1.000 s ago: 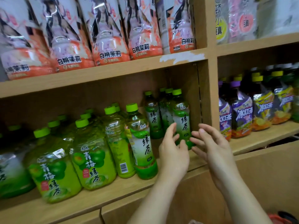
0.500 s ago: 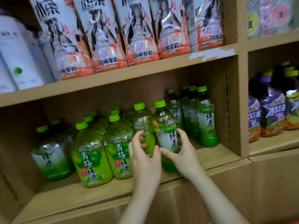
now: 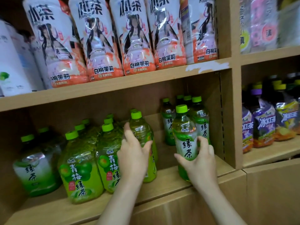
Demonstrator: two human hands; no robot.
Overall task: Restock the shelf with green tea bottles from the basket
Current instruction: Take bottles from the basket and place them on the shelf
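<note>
My right hand [image 3: 200, 161] grips a green tea bottle [image 3: 185, 135] with a white-green label and green cap, standing at the front edge of the wooden shelf [image 3: 168, 181]. My left hand [image 3: 134, 155] wraps around a yellow-green plum tea bottle [image 3: 141, 129] just left of it. Behind the right-hand bottle, several more green tea bottles [image 3: 200, 120] stand against the right wall of the compartment. The basket is out of view.
Large plum green tea bottles [image 3: 79, 166] and one large green tea bottle [image 3: 35, 168] fill the shelf's left half. Peach jasmine tea bottles [image 3: 100, 39] line the shelf above. Purple and yellow iced tea bottles [image 3: 266, 120] stand in the right compartment behind a vertical divider [image 3: 230, 120].
Both hands went from the small bottles at the right to the two front bottles. My right hand has since slid the green tea bottle rightward, opening a gap from the plum tea bottle.
</note>
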